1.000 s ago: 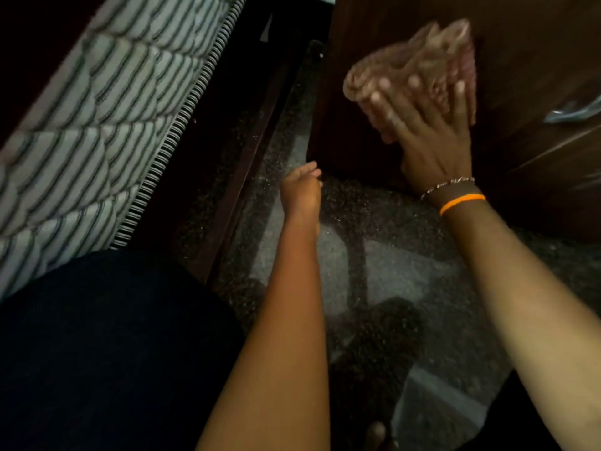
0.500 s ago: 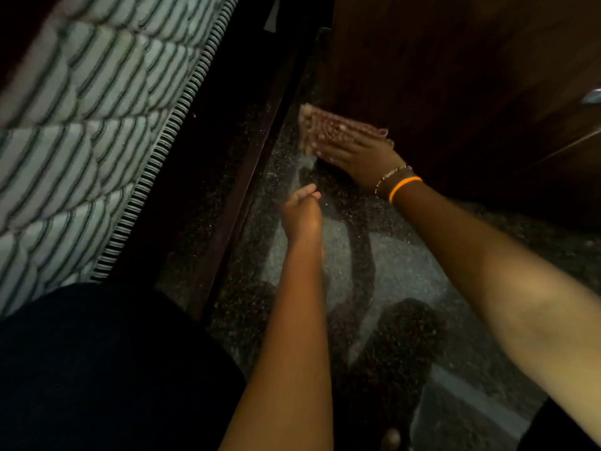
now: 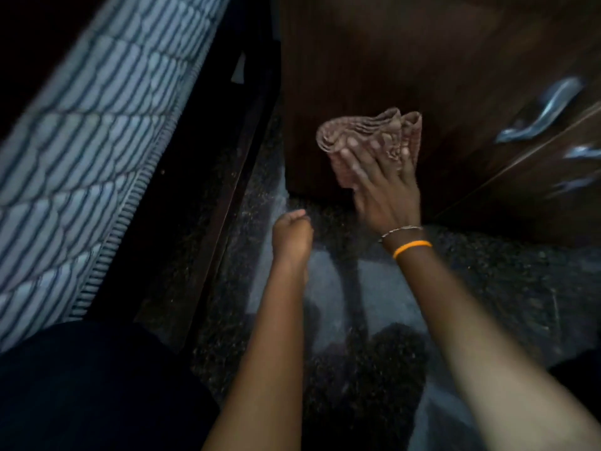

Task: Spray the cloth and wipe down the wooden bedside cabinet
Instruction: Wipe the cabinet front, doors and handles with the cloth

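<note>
The dark wooden bedside cabinet (image 3: 406, 60) fills the upper right of the head view. A crumpled pinkish-brown cloth (image 3: 367, 131) lies flat against its side panel, near the lower left corner. My right hand (image 3: 380, 187) presses the cloth to the wood with fingers spread; the wrist wears a thin chain and an orange band. My left hand (image 3: 291, 234) hangs lower, over the floor, fingers curled in a loose fist with nothing visible in it. No spray bottle is in view.
A striped mattress (image 3: 81, 157) on a dark bed frame (image 3: 208, 222) runs along the left. Speckled stone floor (image 3: 487, 288) lies between bed and cabinet. Metal drawer handles (image 3: 540, 115) stick out on the cabinet front at right. My dark-clothed knee (image 3: 81, 385) fills the lower left.
My right hand has moved the cloth up the side panel from the cabinet's bottom edge, after a downward stroke before that. The left hand has stayed in place.
</note>
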A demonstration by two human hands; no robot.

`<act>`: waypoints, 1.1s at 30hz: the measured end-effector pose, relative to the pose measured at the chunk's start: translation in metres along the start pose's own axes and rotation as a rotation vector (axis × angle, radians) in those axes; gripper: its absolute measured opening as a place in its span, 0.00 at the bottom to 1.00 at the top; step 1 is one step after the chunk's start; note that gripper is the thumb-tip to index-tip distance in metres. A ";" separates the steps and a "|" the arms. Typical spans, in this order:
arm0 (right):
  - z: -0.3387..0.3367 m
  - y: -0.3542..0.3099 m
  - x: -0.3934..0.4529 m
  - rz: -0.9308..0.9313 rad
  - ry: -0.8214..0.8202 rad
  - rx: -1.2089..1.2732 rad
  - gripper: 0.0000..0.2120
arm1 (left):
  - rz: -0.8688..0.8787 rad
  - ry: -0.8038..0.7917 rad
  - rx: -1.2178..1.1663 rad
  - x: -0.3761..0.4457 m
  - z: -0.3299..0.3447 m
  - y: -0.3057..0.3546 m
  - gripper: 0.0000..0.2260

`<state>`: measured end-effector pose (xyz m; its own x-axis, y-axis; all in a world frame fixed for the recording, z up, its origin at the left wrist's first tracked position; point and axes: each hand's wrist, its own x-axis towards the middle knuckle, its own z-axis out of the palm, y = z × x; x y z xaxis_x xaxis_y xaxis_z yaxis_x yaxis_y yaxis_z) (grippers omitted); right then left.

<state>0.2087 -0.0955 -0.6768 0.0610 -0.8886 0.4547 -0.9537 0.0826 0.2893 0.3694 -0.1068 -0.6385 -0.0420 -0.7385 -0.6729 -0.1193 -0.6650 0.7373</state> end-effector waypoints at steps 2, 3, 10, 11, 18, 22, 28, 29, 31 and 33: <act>-0.032 0.002 0.037 0.051 0.163 0.063 0.31 | 0.048 -0.023 0.065 -0.006 0.011 0.021 0.14; -0.046 0.003 0.054 0.069 0.221 0.090 0.29 | 0.080 -0.032 0.085 -0.008 0.012 0.029 0.14; -0.078 0.033 0.065 0.106 0.323 -0.073 0.25 | 0.785 0.188 0.783 -0.053 0.001 0.078 0.30; -0.078 0.040 0.056 0.181 0.320 -0.060 0.26 | 0.894 0.196 0.895 -0.057 0.001 0.079 0.33; -0.083 0.024 0.049 0.578 0.395 0.035 0.23 | 1.096 0.170 1.317 -0.052 0.009 0.084 0.39; -0.091 0.011 0.066 0.240 0.328 -0.021 0.22 | 1.015 0.191 1.460 -0.043 0.014 0.082 0.39; -0.102 0.040 0.059 0.135 0.374 -0.022 0.23 | 1.031 0.218 1.452 -0.042 0.016 0.080 0.37; -0.103 0.049 0.051 0.212 0.400 0.004 0.23 | 1.035 0.231 1.411 -0.045 0.018 0.080 0.37; -0.107 0.066 0.038 0.400 0.426 0.013 0.23 | 1.072 0.279 1.307 -0.054 0.025 0.080 0.36; -0.113 0.078 0.030 0.572 0.449 0.043 0.24 | 1.189 0.296 1.268 -0.068 0.039 0.078 0.35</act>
<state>0.1698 -0.0647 -0.5459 -0.3442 -0.4403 0.8293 -0.8827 0.4528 -0.1259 0.3243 -0.1040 -0.5378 -0.5233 -0.8037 0.2830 -0.7937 0.5806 0.1813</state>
